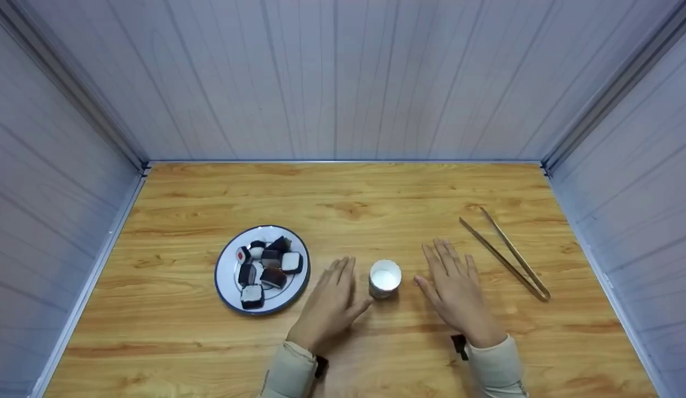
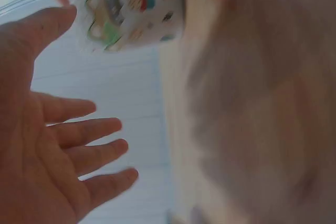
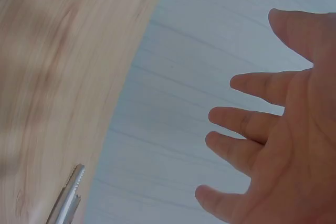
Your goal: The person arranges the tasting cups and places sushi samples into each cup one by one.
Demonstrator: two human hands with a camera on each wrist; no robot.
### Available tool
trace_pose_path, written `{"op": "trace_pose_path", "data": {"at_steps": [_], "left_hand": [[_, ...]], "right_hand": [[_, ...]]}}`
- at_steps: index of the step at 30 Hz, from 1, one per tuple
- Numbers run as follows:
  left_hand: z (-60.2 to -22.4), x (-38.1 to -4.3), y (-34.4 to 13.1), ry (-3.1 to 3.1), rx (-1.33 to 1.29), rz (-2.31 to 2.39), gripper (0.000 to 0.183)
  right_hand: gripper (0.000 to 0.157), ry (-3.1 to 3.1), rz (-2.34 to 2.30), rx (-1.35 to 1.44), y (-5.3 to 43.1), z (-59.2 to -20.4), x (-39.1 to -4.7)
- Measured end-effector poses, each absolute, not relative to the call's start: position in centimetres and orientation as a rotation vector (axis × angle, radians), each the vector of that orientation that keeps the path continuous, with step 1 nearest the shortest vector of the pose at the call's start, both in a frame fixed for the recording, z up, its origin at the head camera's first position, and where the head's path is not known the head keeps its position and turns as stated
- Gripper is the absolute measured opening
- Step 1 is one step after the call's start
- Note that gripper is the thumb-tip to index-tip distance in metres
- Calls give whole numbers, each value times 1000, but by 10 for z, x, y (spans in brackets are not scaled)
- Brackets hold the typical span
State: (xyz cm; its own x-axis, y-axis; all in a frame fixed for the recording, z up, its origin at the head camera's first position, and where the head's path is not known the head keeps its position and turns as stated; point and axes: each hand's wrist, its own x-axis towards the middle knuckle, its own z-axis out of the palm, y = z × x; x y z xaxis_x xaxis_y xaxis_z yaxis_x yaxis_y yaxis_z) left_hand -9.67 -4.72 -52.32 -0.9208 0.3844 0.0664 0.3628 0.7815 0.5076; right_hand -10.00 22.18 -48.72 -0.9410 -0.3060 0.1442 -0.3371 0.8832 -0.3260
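Observation:
A white paper cup (image 1: pixel 385 279) stands upright on the table between the two hands; the left wrist view shows colourful printed drawings on its side. My left hand (image 1: pixel 330 304) is just left of the cup (image 2: pixel 131 17), fingers straight, palm toward the table, holding nothing. On the cup's other side my right hand (image 1: pixel 456 293) is held palm down with fingers spread and nothing in it. Metal tongs (image 1: pixel 511 257) lie spread to the right of that hand, their toothed tips (image 3: pixel 73 182) showing in the right wrist view.
At the left lies a white plate (image 1: pixel 229 293) with a blue rim, bearing several dark and white sushi-like pieces (image 1: pixel 273 258). Pale panelled walls (image 1: pixel 331 83) enclose the wooden table (image 1: pixel 343 188) at the back and both sides.

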Motion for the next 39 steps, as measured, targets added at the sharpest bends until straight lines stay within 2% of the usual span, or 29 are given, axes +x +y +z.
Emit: {"op": "trace_pose_path", "data": {"at_steps": [7,15,19,29,34,39], "left_hand": [[-538,-94,-32,2741,491,1238,91],[-544,-99,-18,2792,478,1269,90],[-543,-102,-12,2847,448,1252,89],[-547,-107,-6,2854,421,1335,61],[-548,-106,-6,2866,423,1336,58],[-547,-105,-6,2853,412,1334,56]], "right_hand": [[54,-2789,517,686,210,-489,-95],[30,-2626,571,857,195,-495,-93],[26,-2598,547,904,190,-500,-95],[11,-2572,534,942,181,-515,-99],[6,-2559,555,934,180,-515,-99],[9,-2506,588,953,181,-514,-101]]}}
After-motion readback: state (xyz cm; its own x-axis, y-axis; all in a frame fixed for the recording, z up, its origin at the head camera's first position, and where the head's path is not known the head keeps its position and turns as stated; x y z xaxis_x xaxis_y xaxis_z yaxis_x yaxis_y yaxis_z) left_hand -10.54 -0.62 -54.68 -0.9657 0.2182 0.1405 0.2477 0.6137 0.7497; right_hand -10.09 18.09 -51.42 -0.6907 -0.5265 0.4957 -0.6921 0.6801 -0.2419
